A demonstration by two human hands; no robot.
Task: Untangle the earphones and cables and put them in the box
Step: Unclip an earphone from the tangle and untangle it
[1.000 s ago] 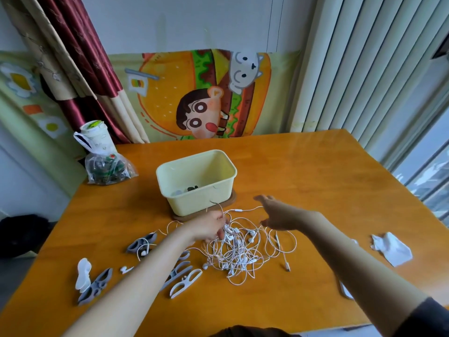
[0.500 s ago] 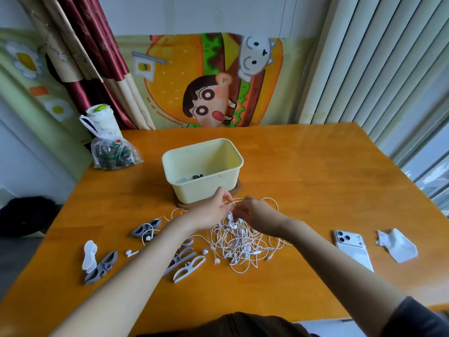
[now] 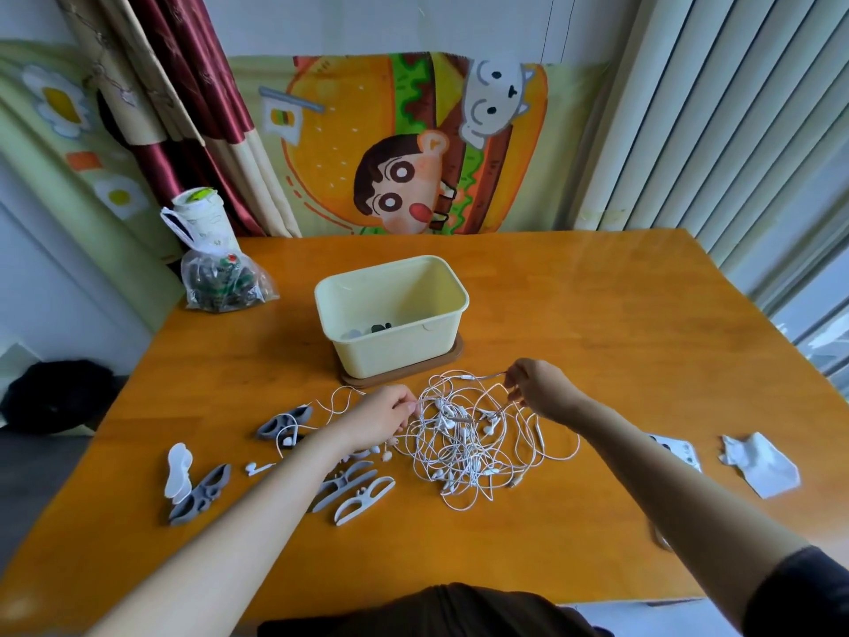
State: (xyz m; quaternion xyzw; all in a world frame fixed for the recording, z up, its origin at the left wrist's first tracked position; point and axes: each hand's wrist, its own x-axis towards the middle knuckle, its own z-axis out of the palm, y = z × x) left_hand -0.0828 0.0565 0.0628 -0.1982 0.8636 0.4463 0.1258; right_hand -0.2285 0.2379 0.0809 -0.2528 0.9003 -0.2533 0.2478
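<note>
Head view: we pinch strands of the earphone tangle, left hand at its 9 o'clock, right hand at 1 o'clock.

- The box stands on a brown base on the table, with a few small dark bits inside (too small to tell what).
- Just in front of it lie white earphones in one loose tangle.
- The left hand pinches a strand at the tangle's left edge.
- The right hand pinches another strand at its far right corner, and this one runs straight.
- Grey and white winders lie left of the tangle, some partly under the left forearm.
- A bag sits at the far left edge.
- A phone, half hidden by the right forearm, and a crumpled paper lie to the right.
</note>
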